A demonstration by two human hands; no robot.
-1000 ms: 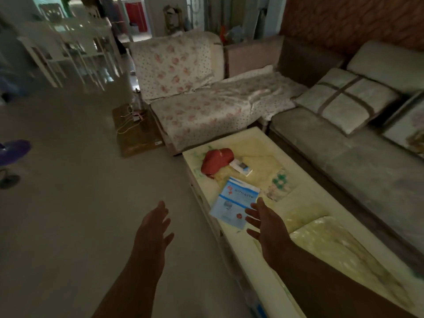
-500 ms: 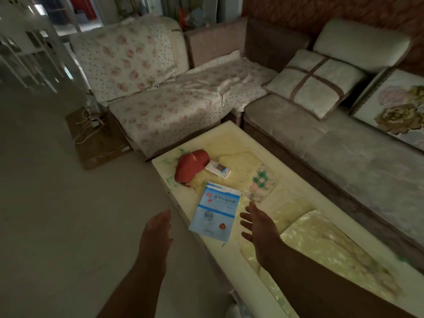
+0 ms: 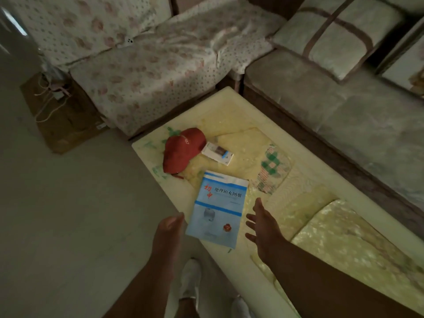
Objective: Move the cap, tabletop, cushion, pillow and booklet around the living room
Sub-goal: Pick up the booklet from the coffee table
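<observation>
The blue booklet (image 3: 218,208) lies flat on the table (image 3: 231,102), near its edge, below the red cap (image 3: 182,152). Both hands are open and empty, the left hand (image 3: 168,235) and right hand (image 3: 263,228) beside it. I think picking up the booklet comes next: slide fingers under its edge.

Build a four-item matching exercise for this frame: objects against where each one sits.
Things:
1. red fabric cap
2. blue paper booklet
3. small white box
4. cream square pillow with brown stripes

Places:
A. on the grey sofa
B. between the two hands
C. just right of the cap
D. near the table's far left corner

Pairs: 1-D, 2-B, 3-C, 4-A
</observation>
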